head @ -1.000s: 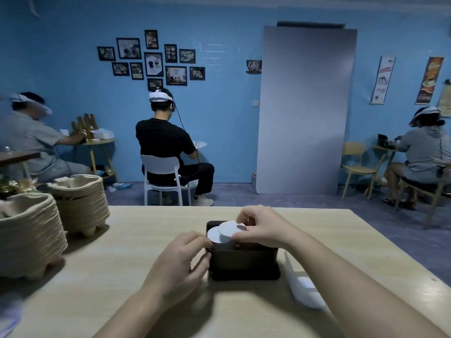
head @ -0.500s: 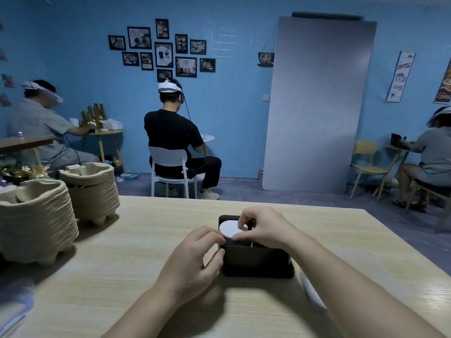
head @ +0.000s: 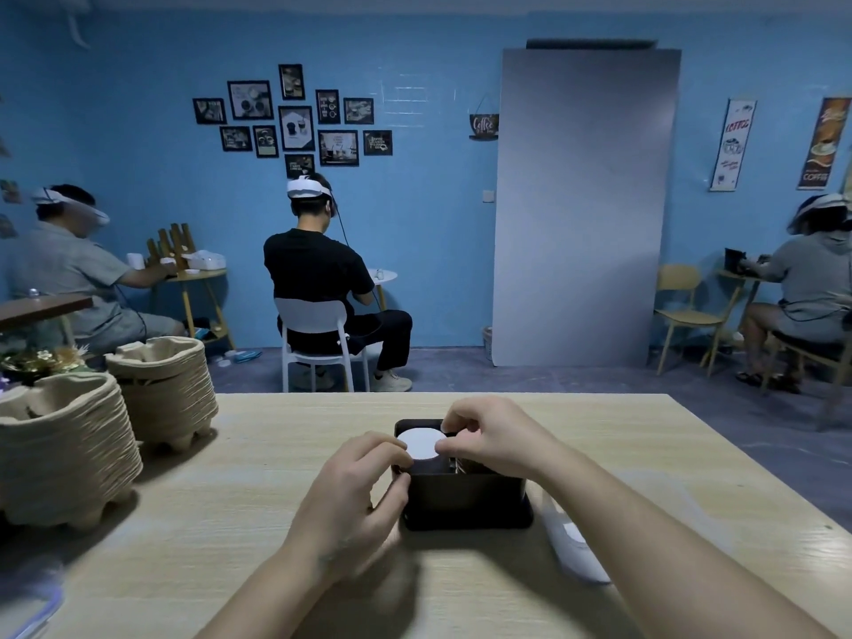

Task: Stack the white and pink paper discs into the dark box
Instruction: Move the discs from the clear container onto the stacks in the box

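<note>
White paper disc (head: 422, 444) lies flat at the mouth of the dark box (head: 465, 495) on the tabletop (head: 230, 500), its rim pinched by the right hand (head: 488, 438). The left hand (head: 355, 491) apparently grips the box's corner. An uneven release could wedge the disc askew.

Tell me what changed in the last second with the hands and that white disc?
The white disc, tilted over the box before, has been lowered and now lies flat at the top of its left half. The right hand still pinches the disc's right edge; the left hand still holds the box's left side. Box and tray stacks stayed put.
</note>
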`<control>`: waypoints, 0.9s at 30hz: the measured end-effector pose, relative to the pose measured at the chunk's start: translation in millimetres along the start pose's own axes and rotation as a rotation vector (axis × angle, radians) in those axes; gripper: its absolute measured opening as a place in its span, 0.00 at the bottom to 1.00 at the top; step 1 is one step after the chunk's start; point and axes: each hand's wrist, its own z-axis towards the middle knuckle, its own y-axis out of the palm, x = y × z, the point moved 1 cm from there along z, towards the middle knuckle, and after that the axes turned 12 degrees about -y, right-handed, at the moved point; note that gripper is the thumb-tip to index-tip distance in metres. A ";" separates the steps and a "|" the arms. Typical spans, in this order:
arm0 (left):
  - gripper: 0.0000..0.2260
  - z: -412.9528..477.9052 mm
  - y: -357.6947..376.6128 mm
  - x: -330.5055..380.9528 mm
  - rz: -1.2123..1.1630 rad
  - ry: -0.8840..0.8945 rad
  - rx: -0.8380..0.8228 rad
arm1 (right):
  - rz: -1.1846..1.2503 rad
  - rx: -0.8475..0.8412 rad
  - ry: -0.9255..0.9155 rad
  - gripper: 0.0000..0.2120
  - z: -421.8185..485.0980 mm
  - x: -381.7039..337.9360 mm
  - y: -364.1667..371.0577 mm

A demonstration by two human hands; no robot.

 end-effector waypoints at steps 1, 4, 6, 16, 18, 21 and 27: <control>0.07 1.9 0.4 6.7 0.000 0.015 0.007 | 0.018 -0.010 -0.020 0.08 -8.0 1.1 -7.0; 0.04 8.4 7.4 31.9 0.016 0.099 0.000 | 0.052 -0.026 -0.057 0.02 -37.4 8.5 -30.2; 0.03 11.2 17.6 49.4 0.047 0.173 -0.027 | 0.097 -0.018 -0.053 0.02 -59.0 16.4 -45.9; 0.13 8.6 86.6 95.5 -0.044 0.110 -0.346 | 0.111 -0.357 0.106 0.15 -129.7 76.2 -83.1; 0.15 8.1 94.3 95.1 -0.055 0.098 -0.407 | 0.046 -0.431 0.092 0.17 -131.1 80.3 -81.2; 0.15 6.6 100.9 92.9 -0.101 0.080 -0.426 | -0.014 -0.515 0.067 0.19 -128.5 81.9 -80.4; 0.13 3.4 106.4 89.7 -0.165 0.059 -0.383 | -0.110 -0.639 0.047 0.24 -122.5 92.7 -71.8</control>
